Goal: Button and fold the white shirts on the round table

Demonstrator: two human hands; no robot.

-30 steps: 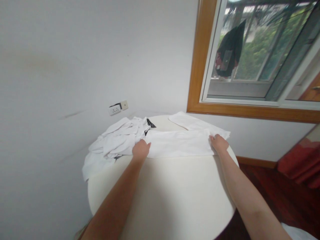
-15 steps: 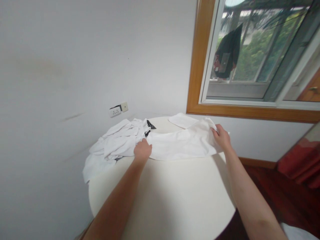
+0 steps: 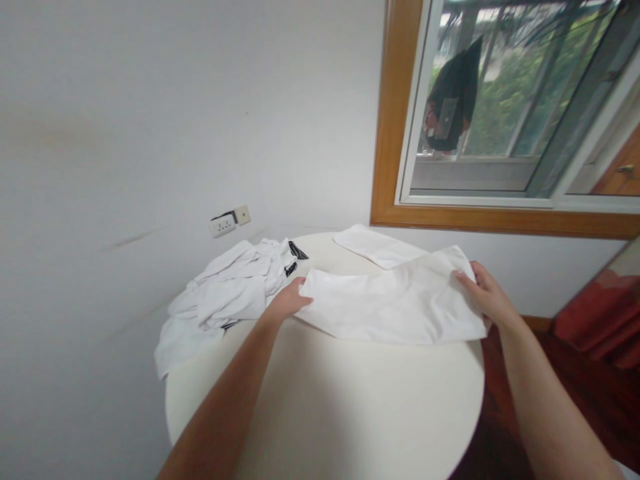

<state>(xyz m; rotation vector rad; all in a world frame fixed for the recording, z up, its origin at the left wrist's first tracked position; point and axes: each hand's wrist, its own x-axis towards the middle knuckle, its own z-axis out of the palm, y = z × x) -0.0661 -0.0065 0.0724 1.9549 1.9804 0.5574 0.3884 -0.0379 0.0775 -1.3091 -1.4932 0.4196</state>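
A white garment point(image 3: 380, 307) stretches across the round white table, its near part long and smooth. A second long strip of white cloth point(image 3: 375, 248) angles back behind it and seems joined at the right; I cannot tell whether these are legs or sleeves. My left hand point(image 3: 291, 299) is closed on the left end of the near part, thumb on top. At the right end my right hand point(image 3: 483, 293) grips the cloth near the table's edge, with some fingers hidden beneath. A crumpled pile of white clothes point(image 3: 235, 283) with black striped bits lies left of my left hand.
The round table point(image 3: 320, 400) stands against the grey-white wall point(image 3: 125, 120). A wall socket point(image 3: 223, 225) sits above the pile. To the right are a wood-framed window point(image 3: 470, 217), a red curtain point(image 3: 600, 320) and a dark red floor point(image 3: 520, 387).
My right hand has moved right and slightly down, drawing the garment's right end out straighter and flatter. The left hand stays at the left end, its thumb now resting over the cloth.
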